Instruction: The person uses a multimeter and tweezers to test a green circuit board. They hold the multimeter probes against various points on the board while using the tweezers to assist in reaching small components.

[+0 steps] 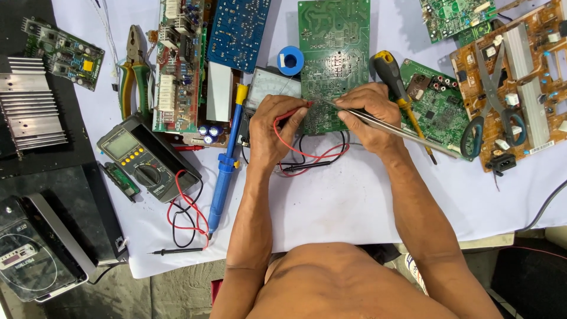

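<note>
A long green circuit board (334, 41) lies solder side up in the middle of the white sheet. My left hand (279, 125) grips a red test probe (293, 110) whose tip touches the board's lower left part. My right hand (367, 113) holds a long silver tool (407, 131), a tweezers or thin iron, with its point on the board next to the red probe. Red and black leads (313, 158) loop on the sheet under both hands.
An analog meter (267, 88) sits left of the board, a blue solder spool (290, 60) above it. A blue desoldering pump (225, 171), digital multimeter (142, 158), pliers (133, 71), yellow-handled screwdriver (394, 80), scissors (495, 103) and several other boards surround the work. A heatsink (29, 100) lies far left.
</note>
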